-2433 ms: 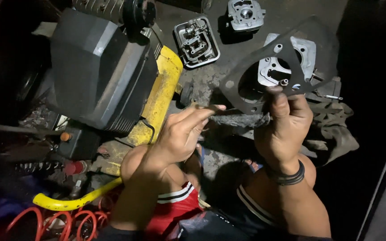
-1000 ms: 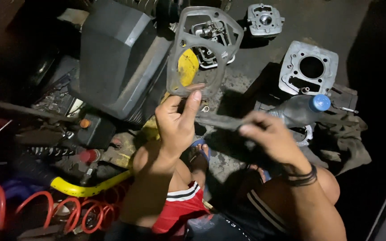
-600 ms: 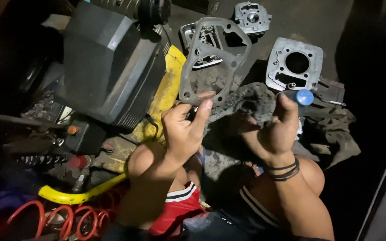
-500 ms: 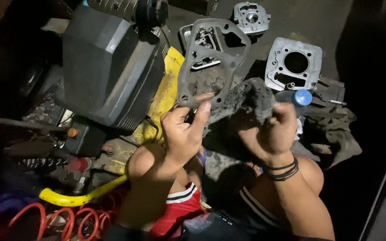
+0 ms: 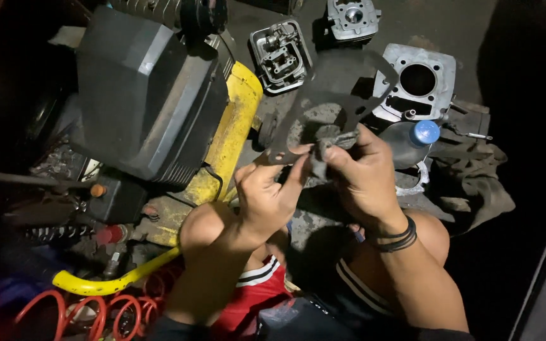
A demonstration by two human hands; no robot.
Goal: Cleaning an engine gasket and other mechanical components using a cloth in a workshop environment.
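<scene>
Head view, looking down at two bare hands raised over bent knees. The left hand (image 5: 266, 189) pinches the lower edge of a thin dark gasket (image 5: 333, 101) between thumb and fingers, wrist bent upward. The right hand (image 5: 361, 173), with dark bands on its wrist, is closed on a crumpled grey rag (image 5: 325, 140) pressed against the gasket. The gasket is flat, irregular, with cut-out openings, held upright above the floor, in front of a metal engine cylinder (image 5: 415, 82).

Upper left: I see a dark grey engine housing (image 5: 140, 95) on a yellow frame (image 5: 232, 136).
Top: cylinder head (image 5: 280, 55), cylinder block (image 5: 419, 82).
Bottom left: red coiled hose (image 5: 52, 312).
</scene>
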